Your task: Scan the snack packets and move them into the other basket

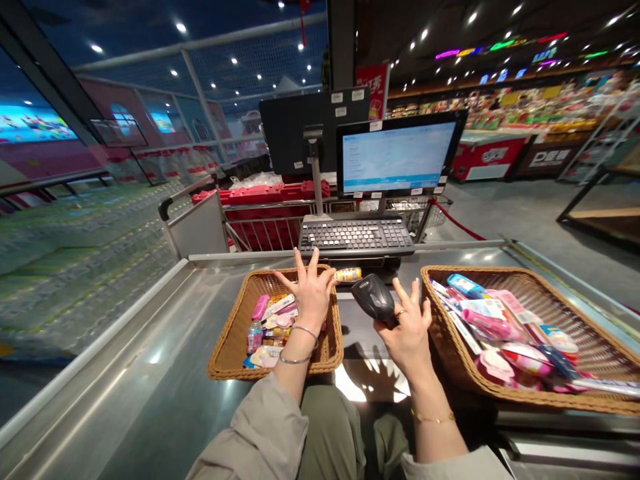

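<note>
My left hand [311, 297] is over the left wicker basket [217, 357], pinching the end of a small yellow-and-orange wrapped item [349, 274] between thumb and index finger. Its other fingers are spread. In my right hand [409, 333] is a black barcode scanner [373, 297], gripped by the thumb side while several fingers stretch out. The scanner's head points left, close to the yellow item. Inside the left basket lie small packaged goods, among them a little bottle [255, 337] and a pink packet [260, 307]. My left hand and wrist hide part of them.
A larger wicker basket [475, 387] at right holds several pink, blue and white packages [500, 327]. Behind my hands stand a keyboard [355, 233] and a lit monitor [397, 157]. The metal counter [165, 373] extends left. A cart [265, 223] stands beyond it.
</note>
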Demonstrator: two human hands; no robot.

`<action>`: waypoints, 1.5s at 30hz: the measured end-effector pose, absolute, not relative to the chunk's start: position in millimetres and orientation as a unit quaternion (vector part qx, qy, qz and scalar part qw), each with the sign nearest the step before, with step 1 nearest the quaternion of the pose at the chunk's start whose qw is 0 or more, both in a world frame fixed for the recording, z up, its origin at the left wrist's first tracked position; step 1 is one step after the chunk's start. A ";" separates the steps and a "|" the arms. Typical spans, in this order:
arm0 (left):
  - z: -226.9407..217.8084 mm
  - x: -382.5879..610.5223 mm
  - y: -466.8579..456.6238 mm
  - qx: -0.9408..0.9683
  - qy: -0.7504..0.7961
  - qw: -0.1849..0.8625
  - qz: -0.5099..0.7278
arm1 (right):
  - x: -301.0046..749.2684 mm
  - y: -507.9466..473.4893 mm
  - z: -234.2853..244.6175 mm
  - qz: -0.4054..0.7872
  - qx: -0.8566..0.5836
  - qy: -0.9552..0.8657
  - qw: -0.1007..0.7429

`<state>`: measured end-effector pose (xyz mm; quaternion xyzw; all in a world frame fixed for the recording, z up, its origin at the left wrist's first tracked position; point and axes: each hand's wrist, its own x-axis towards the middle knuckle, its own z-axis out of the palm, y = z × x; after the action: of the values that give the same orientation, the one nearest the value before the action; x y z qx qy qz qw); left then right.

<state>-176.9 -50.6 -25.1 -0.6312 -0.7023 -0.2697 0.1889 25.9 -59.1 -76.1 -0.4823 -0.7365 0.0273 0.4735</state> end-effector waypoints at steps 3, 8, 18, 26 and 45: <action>-25.5 -176.1 -49.6 -0.630 -0.702 0.188 -0.276 | 26.5 -58.9 -75.3 0.024 -0.483 -0.735 0.476; -25.0 -173.9 -47.7 -0.626 -0.700 0.190 -0.286 | 27.3 -58.0 -75.6 0.020 -0.478 -0.730 0.488; -24.8 -167.6 -45.1 -0.619 -0.703 0.188 -0.296 | 29.8 -57.2 -77.0 0.023 -0.477 -0.723 0.499; -27.0 -165.0 -44.8 -0.623 -0.696 0.185 -0.305 | 31.8 -57.1 -77.5 0.025 -0.475 -0.721 0.504; -26.4 -160.8 -44.2 -0.617 -0.701 0.188 -0.303 | 35.3 -54.7 -80.1 -0.003 -0.452 -0.731 0.510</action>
<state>-160.8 -44.2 -26.4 -0.6172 -0.7013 -0.3035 0.1875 35.3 -54.7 -80.1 -0.4524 -0.7314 -0.0034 0.5103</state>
